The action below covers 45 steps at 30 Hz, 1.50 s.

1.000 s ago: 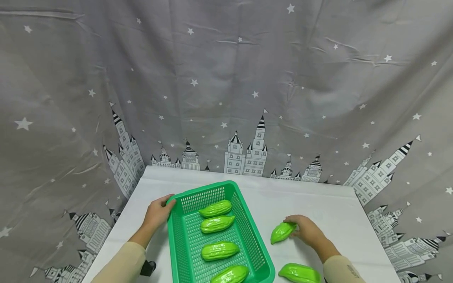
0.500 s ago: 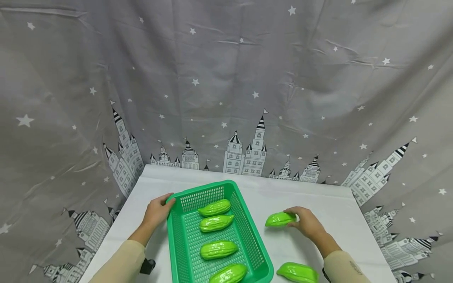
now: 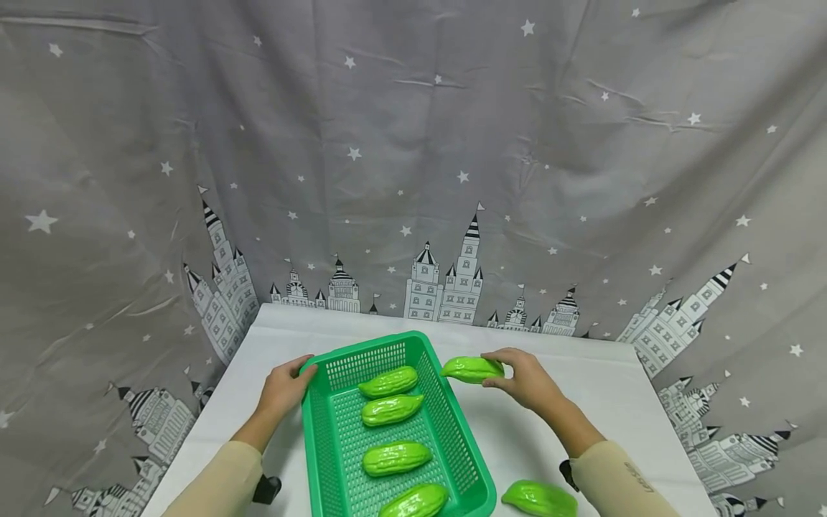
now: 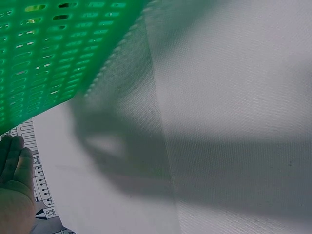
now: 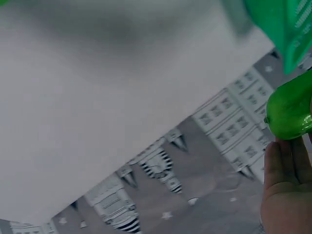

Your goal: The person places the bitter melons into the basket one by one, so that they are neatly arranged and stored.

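Note:
My right hand [image 3: 522, 377] pinches a glossy green bitter melon [image 3: 473, 369] by its right end, thumb below and fingers above. It hangs in the air at the right rim of a green plastic basket [image 3: 461, 420]. The right wrist view shows this bitter melon [image 5: 290, 109] against the fingers, partly cut off by the frame edge. With the thumb over the rim, my left hand [image 3: 284, 388] grips the basket's far left corner. Several ribbed bitter melons [image 3: 396, 458] lie crosswise inside the basket. In the left wrist view, the left hand [image 4: 17, 190] is only partly visible beside the slotted basket wall [image 4: 44, 53].
Another green bitter melon [image 3: 539, 498] lies on the white tabletop [image 3: 517, 431], right of the basket near the front. A grey curtain [image 3: 362, 179] printed with castles and stars hangs behind the table and along both sides.
My right hand has lifted its bitter melon from the table's right side and carried it left and away to the basket rim, turning it sideways. The left hand keeps its grip on the basket.

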Tool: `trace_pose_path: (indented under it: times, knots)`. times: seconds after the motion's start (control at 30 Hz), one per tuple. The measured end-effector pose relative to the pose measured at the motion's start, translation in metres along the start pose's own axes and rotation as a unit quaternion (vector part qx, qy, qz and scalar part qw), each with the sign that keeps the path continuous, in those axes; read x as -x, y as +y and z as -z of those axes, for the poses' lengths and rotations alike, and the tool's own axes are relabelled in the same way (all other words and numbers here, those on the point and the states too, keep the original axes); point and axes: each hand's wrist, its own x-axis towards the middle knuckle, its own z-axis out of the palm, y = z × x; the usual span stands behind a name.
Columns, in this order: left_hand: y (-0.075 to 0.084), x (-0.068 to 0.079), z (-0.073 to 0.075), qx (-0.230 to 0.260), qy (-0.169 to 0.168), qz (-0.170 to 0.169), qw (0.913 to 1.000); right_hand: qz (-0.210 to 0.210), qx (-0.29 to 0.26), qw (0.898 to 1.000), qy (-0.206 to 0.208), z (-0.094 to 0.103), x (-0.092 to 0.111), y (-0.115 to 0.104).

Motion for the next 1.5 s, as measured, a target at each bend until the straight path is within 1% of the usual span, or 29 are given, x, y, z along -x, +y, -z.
trace_pose_path:
  times: [0.23, 0.33, 0.5, 0.67, 0.77, 0.87, 1.03, 1.17, 1.3, 1.5]
  knots:
    - [-0.001, -0.001, 0.001, 0.009, 0.002, -0.005, 0.9999, 0.044, -0.013, 0.999, -0.014, -0.006, -0.012, -0.04]
    - [-0.001, -0.001, 0.0, 0.008, 0.003, -0.007, 0.9999, 0.054, -0.022, 0.998, -0.024, -0.01, -0.016, -0.054]
    - [-0.003, -0.002, 0.0, 0.008, 0.005, -0.008, 0.9999, 0.067, -0.028, 0.995, -0.063, -0.022, -0.026, -0.077]
    - [-0.003, 0.0, 0.001, 0.015, 0.004, -0.003, 0.9999, 0.075, -0.017, 0.992, -0.099, -0.042, -0.042, -0.105]
    - [-0.003, 0.001, 0.001, 0.016, 0.003, -0.001, 0.9999, 0.064, -0.02, 0.991, -0.114, -0.055, -0.049, -0.121]
    - [-0.002, 0.001, 0.001, 0.017, 0.005, -0.002, 0.9998, 0.039, -0.016, 0.991, -0.125, -0.068, -0.055, -0.134]
    - [0.0, 0.001, 0.002, 0.018, 0.005, -0.005, 0.9998, -0.028, 0.002, 0.991, -0.13, -0.091, -0.062, -0.151]
    - [-0.001, 0.001, 0.002, 0.02, 0.005, -0.006, 0.9998, -0.067, -0.006, 0.99, -0.126, -0.11, -0.065, -0.16]
    - [-0.002, 0.0, 0.003, 0.019, 0.005, -0.006, 0.9998, -0.078, -0.01, 0.989, -0.127, -0.129, -0.066, -0.163]
    - [-0.001, 0.0, 0.004, 0.02, 0.0, -0.008, 0.9998, -0.077, -0.005, 0.989, -0.123, -0.153, -0.068, -0.167]
